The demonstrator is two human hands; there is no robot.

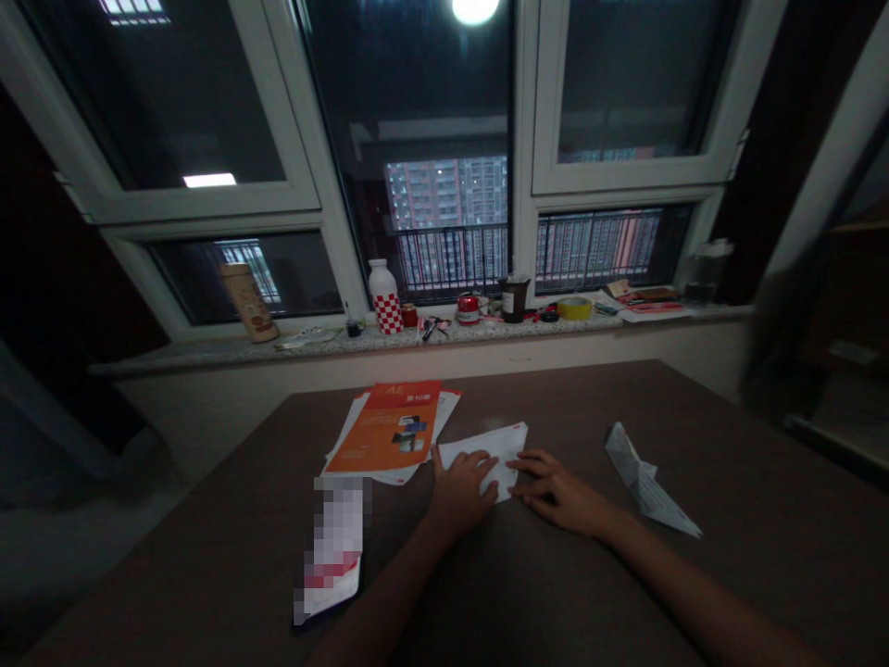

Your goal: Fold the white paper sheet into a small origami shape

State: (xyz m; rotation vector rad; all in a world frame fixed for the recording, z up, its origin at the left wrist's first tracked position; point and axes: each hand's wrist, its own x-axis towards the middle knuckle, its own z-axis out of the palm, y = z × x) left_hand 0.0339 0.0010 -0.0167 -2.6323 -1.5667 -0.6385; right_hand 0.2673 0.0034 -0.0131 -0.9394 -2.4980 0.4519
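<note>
A folded white paper (496,445) lies flat on the dark brown table (542,593). My left hand (459,489) rests on the paper's near left part, fingers bent and pressed down on it. My right hand (559,491) lies on the paper's near right edge, its fingers stretched flat and pointing left toward the other hand. Both hands press the sheet against the tabletop; neither lifts it.
An orange booklet (389,428) on a stack of papers sits left of the hands. A folded paper plane (645,482) lies to the right. A blurred card (333,547) lies near left. The windowsill (444,335) holds a bottle, cups, a tape roll and small items.
</note>
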